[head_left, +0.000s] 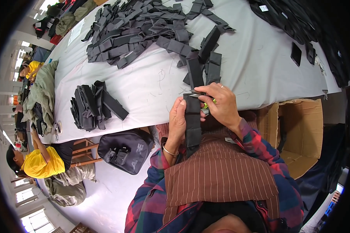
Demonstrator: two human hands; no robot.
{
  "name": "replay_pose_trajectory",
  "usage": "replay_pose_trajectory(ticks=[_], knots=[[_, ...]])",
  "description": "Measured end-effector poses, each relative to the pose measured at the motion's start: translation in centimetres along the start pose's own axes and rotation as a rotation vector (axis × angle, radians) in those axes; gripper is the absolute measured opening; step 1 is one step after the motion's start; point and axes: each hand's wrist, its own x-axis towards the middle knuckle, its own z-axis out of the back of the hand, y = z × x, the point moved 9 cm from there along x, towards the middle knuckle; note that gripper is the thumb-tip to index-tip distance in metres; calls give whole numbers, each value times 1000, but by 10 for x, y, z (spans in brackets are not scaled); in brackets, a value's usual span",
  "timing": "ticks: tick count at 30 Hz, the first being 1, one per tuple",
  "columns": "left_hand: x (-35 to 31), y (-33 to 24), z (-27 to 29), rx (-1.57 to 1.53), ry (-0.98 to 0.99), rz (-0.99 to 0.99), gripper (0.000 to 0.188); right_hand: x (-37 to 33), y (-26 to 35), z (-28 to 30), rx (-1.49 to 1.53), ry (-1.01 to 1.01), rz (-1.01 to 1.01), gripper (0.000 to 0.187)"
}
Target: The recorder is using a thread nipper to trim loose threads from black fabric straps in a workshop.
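My left hand (177, 118) grips a black folded fabric strip (193, 124), which hangs over the table's near edge toward my striped apron. My right hand (224, 103) is closed around small snips (205, 105) with yellow-green handles. Their pale blades lie across the strip's upper end, between my fingertips; whether they touch a thread cannot be made out. Just beyond my hands, more black strips (194, 72) trail back over the white-covered table (147, 91). They lead toward a large loose heap of strips (136, 33). A smaller bundle of strips (90, 106) lies to the left.
An open cardboard box (305, 132) stands below the table's edge at right. Dark garments (287, 17) and a phone (296, 53) lie at far right. A black bag (132, 149) sits beside a wooden stool (83, 153) at lower left, near a person in yellow (46, 161).
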Motion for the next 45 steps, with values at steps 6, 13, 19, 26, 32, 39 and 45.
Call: replay_pose_trajectory(ticks=[6, 13, 19, 26, 32, 39, 45], knots=[[0, -1, 1, -8, -16, 5, 28, -4, 4, -9, -78, 38, 6, 39], [1, -2, 3, -13, -43, -30, 29, -4, 4, -11, -250, -49, -12, 43], [4, 0, 12, -57, -73, 2, 33, 6, -3, -2, 94, 17, -38, 39], [5, 0, 8, -43, -42, 5, 33, 7, 6, -4, -28, 45, 144, 22], [5, 3, 4, -58, -32, 18, 32, 11, 9, -4, -84, 27, 186, 15], [4, 1, 4, -53, -36, 23, 31, 11, 3, -1, -69, 49, 165, 14], [4, -3, 10, -74, -54, 3, 30, 16, -11, 9, 91, 88, 79, 18]])
